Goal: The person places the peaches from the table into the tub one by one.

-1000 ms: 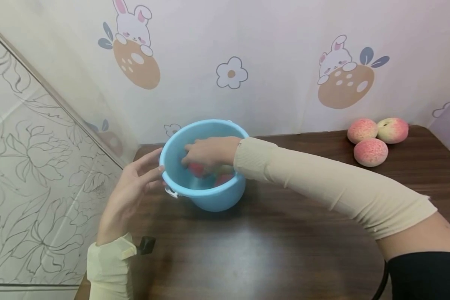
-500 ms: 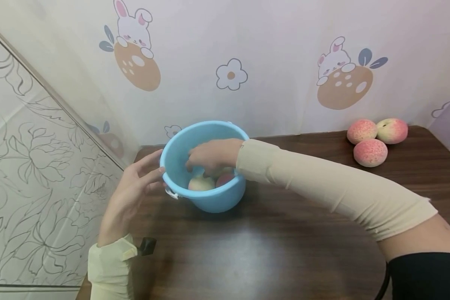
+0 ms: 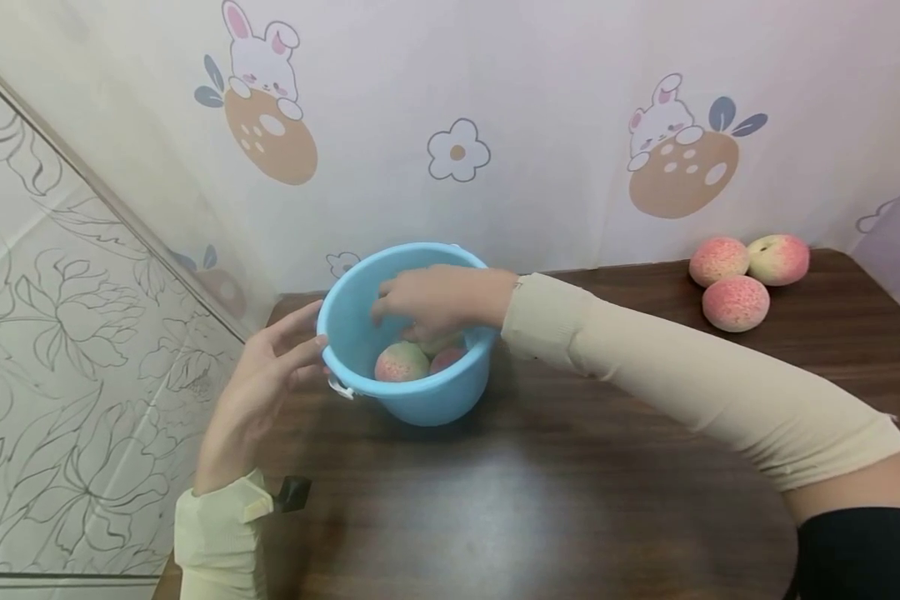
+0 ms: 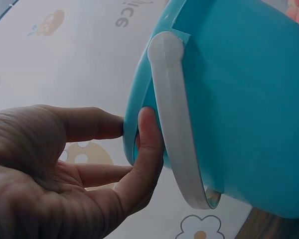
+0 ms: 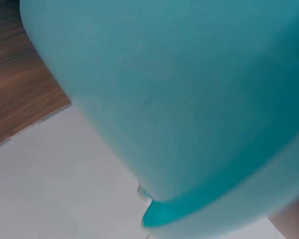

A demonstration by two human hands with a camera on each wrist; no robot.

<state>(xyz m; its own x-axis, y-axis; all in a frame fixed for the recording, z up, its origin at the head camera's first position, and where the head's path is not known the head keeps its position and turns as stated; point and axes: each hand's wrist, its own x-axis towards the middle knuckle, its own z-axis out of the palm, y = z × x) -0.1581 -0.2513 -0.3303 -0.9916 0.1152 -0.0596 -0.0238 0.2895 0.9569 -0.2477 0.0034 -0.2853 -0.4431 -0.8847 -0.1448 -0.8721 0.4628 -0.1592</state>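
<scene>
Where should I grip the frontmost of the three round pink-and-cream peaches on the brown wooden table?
I'd span the widest sides of the frontmost round pink peach with the right hand, coming from above and the near side: its rounded top shows uncovered, while a pink speckled peach and a cream-and-pink peach sit close behind it.

A bucket (image 3: 435, 408) stands on the table (image 3: 570, 492), with peaches (image 3: 402, 363) inside it. At the bucket's left rim is the left hand (image 3: 266, 375); the right hand (image 3: 438, 300) is in its mouth. Well right of the bucket lie three more peaches (image 3: 736, 303). Behind it is a wall (image 3: 540, 125).
</scene>
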